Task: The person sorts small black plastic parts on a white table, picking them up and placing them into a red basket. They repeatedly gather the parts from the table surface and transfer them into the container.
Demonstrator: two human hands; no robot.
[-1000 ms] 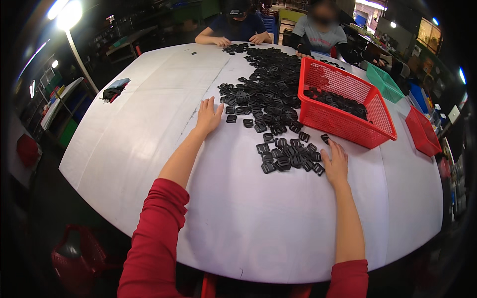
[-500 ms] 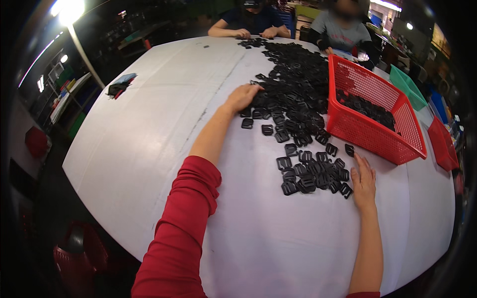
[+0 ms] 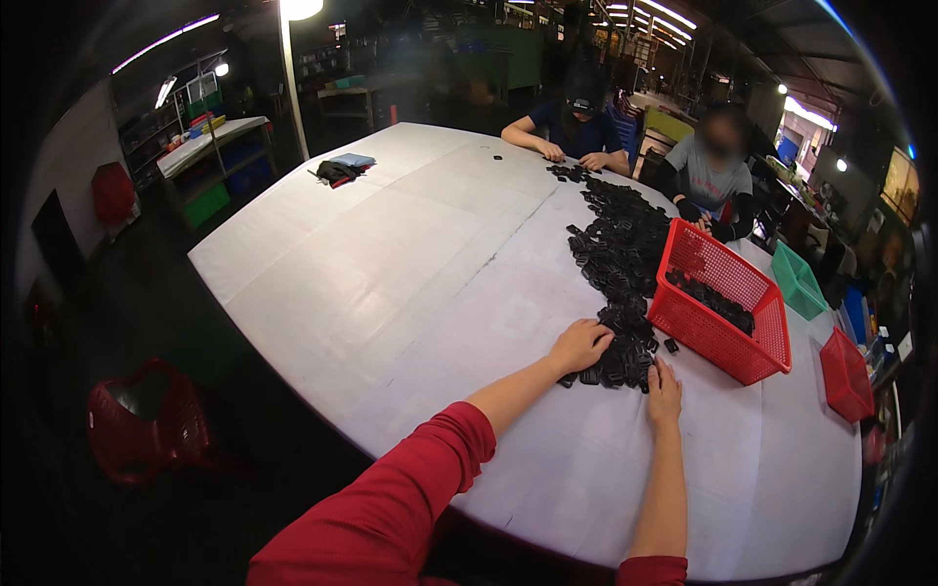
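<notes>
Our left hand (image 3: 580,347) now sits closer to our right hand (image 3: 664,393) than before, curled at ten o'clock of the near end of the black buckles (image 3: 618,244) heaped on the worktop (image 3: 391,293); we cannot tell whether it grasps any. The right rests unclenched at four o'clock, the red basket (image 3: 700,344) at two.

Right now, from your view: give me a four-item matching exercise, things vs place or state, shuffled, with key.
1. left hand
2. right hand
3. large red basket
4. cloth bundle

A. at the right edge of the black pile
B. on the left half of the table
C. at the pile's left edge
D. holds black pieces

Pairs: 1-C, 2-A, 3-D, 4-B
</notes>
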